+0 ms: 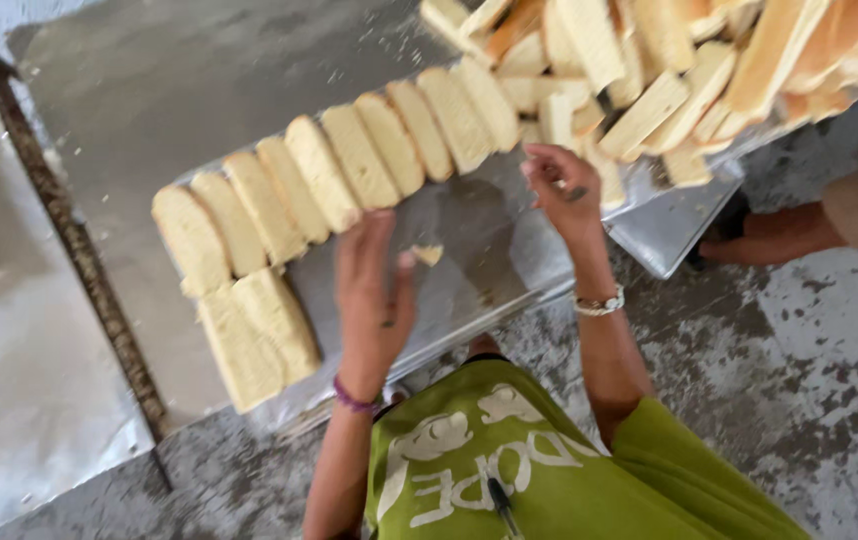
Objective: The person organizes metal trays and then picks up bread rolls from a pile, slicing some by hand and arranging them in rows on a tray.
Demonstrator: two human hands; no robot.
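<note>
A row of pale bread slices [349, 165] stands on edge along a metal baking tray [489, 250]. Two more slices [257, 335] lie flat at the tray's near left end. My left hand [374, 295] rests flat and open on the bare tray, fingertips close to the row. A small crumb of bread [429, 254] lies just right of its fingers. My right hand [561, 185] has its fingers curled at the edge of a loose heap of slices [639, 75], touching them; whether it grips one is unclear.
Metal sheets [39, 380] cover the surface to the left, with a rusty strip [69, 240] between them. Another person's bare leg and foot [799, 225] stand on the stained concrete floor [779, 380] at the right. My green shirt [549, 470] fills the bottom.
</note>
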